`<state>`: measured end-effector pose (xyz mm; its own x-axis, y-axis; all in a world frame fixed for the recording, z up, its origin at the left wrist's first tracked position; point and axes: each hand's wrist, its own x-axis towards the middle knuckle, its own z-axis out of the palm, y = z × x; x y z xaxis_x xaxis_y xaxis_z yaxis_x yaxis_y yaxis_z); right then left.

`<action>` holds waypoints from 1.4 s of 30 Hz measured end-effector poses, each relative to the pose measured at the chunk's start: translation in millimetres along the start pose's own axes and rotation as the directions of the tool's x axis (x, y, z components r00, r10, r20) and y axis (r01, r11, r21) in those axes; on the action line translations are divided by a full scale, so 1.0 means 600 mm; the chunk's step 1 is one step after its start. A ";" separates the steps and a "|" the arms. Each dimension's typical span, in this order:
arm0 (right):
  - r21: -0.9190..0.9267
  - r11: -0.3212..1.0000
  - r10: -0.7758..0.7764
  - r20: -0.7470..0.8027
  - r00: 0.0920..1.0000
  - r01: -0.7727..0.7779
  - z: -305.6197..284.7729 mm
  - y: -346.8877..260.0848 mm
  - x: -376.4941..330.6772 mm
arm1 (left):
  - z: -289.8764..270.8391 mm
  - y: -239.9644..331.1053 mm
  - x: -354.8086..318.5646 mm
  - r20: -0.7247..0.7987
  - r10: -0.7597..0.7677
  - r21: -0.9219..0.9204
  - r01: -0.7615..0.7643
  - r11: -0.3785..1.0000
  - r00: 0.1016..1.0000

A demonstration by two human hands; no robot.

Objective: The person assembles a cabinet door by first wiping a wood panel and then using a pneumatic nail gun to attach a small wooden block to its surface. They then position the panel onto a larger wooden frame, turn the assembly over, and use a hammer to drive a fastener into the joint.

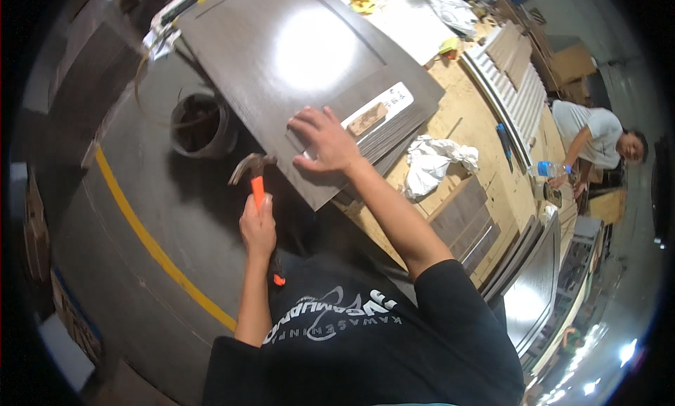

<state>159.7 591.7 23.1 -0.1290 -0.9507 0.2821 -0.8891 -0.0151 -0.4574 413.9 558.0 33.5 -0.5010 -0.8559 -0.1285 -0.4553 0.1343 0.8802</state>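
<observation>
My left hand (258, 227) is closed around the handle of a claw hammer (257, 185) with an orange and black grip, its metal head up beside the near left edge of a door panel. This dark brown door panel (242, 54) lies on top of a stack of similar panels on the workbench. My right hand (328, 143) rests on the panel near its front corner, fingers spread, holding nothing. Just beyond that hand, a small wooden block (368, 118) lies on a white label strip (397, 99).
A bucket (188, 150) stands on the floor left of the bench, by a yellow floor line (140, 232). Crumpled white cloth (439, 165), brown boards (464, 216) and a water bottle (553, 169) are on the bench (450, 89). Another person (590, 135) works at the right.
</observation>
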 end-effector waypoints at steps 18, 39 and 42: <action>0.988 0.118 0.742 -0.023 0.670 -0.097 -0.044 -0.177 -0.182 | 0.083 0.156 -0.014 0.366 0.558 0.060 -0.617 0.785 0.745; 0.836 0.405 0.706 -0.028 0.707 -0.371 -0.035 -0.185 -0.214 | 0.045 0.110 0.339 0.325 0.466 0.664 -0.550 0.507 0.823; 0.872 0.325 0.770 -0.020 0.638 -0.365 -0.032 -0.189 -0.201 | 0.074 0.085 0.281 0.410 0.591 0.396 -0.720 0.571 0.694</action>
<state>267.8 713.8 57.1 -0.7760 -0.6114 -0.1552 0.1409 0.0718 -0.9874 273.8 442.6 36.3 -0.9188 -0.3101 0.2440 -0.1905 0.8901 0.4140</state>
